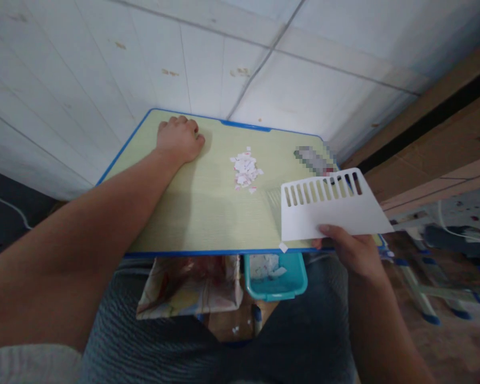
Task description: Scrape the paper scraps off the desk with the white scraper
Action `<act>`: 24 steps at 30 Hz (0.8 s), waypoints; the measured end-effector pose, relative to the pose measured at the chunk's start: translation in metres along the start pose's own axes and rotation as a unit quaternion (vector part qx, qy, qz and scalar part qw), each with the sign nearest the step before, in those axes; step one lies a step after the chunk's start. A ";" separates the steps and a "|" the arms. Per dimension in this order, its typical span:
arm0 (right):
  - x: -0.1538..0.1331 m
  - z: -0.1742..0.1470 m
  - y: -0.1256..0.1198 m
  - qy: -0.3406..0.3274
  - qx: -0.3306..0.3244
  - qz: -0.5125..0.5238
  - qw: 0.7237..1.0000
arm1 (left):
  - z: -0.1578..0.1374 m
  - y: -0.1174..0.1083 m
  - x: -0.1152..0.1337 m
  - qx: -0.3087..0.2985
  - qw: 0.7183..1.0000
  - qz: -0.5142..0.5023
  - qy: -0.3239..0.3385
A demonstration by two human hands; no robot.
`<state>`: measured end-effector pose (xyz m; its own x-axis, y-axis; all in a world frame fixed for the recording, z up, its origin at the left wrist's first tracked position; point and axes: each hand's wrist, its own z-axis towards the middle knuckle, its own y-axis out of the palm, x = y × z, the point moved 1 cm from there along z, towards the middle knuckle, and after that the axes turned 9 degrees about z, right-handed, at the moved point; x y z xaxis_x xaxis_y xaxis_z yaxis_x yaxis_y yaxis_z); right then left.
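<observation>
My left hand [180,140] rests on the far left of the pale yellow tabletop [212,213], its fingers curled in and nothing visible in them. Between thumb and fingers, my right hand [352,250] grips the lower edge of a flat white sheet [328,216] with a row of slots along its upper side. This sheet is held tilted over the table's right front part. A pile of small white paper pieces [246,169], some with reddish marks, lies mid-table between my hands. One loose white piece [284,247] is just below the sheet's left corner, at the front edge.
Below the table edge, a teal plastic bin [276,295] contains white scraps. Beside it is an open patterned bag or box [192,308]. A blurred-out object [314,160] lies at the back right. A white wall [152,58] stands behind the table; cardboard boxes [432,117] are at right.
</observation>
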<state>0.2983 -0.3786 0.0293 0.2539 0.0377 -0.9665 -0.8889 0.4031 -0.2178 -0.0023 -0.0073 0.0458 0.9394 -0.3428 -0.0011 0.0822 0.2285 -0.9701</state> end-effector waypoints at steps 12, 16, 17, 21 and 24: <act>0.010 0.026 0.013 0.027 0.010 0.107 0.994 | -0.076 -0.014 0.005 -0.036 0.997 -0.004 -0.066; -0.007 0.052 0.028 0.028 -0.012 0.121 0.992 | -0.096 -0.018 -0.012 -0.069 0.997 0.008 -0.033; -0.012 0.063 0.033 0.024 -0.021 0.123 0.992 | -0.096 -0.019 -0.016 -0.070 0.997 0.015 -0.029; -0.027 0.112 0.055 0.001 -0.070 0.121 0.990 | -0.075 -0.016 -0.021 -0.060 0.997 0.023 -0.038; -0.029 0.137 0.068 -0.017 -0.113 0.106 0.988 | -0.050 -0.009 -0.019 -0.055 0.997 0.014 -0.049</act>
<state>0.2827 -0.2266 0.0611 0.0625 0.1325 -0.9892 -0.9849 0.1684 -0.0396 -0.0378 -0.0479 0.0421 0.9695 -0.2448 -0.0105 0.0230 0.1338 -0.9907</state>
